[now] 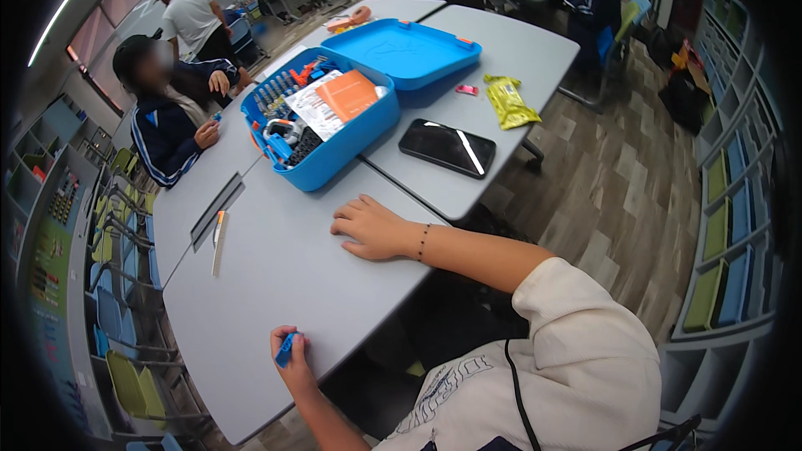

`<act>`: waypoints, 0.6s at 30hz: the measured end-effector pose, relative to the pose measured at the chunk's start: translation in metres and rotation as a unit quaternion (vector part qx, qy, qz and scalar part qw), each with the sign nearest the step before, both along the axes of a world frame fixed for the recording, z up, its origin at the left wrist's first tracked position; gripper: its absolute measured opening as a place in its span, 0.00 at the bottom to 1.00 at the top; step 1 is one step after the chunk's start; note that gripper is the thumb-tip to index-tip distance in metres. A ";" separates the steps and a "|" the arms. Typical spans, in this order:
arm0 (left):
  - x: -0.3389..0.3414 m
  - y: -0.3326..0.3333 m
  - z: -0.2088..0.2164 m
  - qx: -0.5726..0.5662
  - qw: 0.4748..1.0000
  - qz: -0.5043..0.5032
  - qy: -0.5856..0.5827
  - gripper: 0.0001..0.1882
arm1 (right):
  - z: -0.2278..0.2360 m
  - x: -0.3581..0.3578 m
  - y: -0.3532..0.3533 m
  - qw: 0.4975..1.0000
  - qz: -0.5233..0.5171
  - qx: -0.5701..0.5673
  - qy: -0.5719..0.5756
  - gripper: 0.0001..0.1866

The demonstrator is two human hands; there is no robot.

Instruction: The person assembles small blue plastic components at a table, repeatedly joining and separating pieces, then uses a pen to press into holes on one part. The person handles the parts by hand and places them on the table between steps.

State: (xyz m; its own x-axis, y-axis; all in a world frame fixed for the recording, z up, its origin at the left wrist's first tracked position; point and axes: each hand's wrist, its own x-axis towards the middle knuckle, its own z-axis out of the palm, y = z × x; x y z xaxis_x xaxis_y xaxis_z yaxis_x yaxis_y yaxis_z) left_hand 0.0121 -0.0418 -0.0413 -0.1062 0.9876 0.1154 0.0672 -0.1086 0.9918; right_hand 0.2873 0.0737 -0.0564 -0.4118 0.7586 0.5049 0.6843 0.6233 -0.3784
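Observation:
My left hand (292, 363) is at the near edge of the grey table (284, 284), pinching a small blue piece (286, 348) between its fingers. Further in, my right hand (368, 230) lies palm down on the table with its fingers slightly apart, holding nothing; a dark bead bracelet is on that wrist. Just beyond it stands an open blue parts case (322, 121) filled with small parts, bagged pieces and an orange booklet (347, 93). Its lid (405, 50) lies open behind it.
A black phone (447, 148), a yellow snack packet (510, 103) and a small pink piece (467, 89) lie right of the case. A thin strip (219, 238) lies on the table's left. A seated person in a dark jacket (171, 121) is at the far left; others work at further tables.

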 end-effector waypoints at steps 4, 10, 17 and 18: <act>-0.006 0.001 -0.007 -0.005 0.999 0.005 -0.044 0.07 | -0.004 -0.003 0.000 0.999 -0.023 0.003 -0.023 0.13; -0.019 0.007 -0.014 -0.002 0.999 -0.001 -0.037 0.10 | -0.012 -0.016 -0.035 0.990 -0.111 0.052 -0.075 0.15; -0.025 0.014 -0.016 0.016 1.000 -0.001 0.004 0.11 | -0.054 0.007 -0.171 0.980 0.019 0.128 0.154 0.17; -0.026 0.013 -0.016 0.013 1.000 0.002 0.002 0.10 | -0.072 0.016 -0.192 0.976 0.018 0.052 0.210 0.17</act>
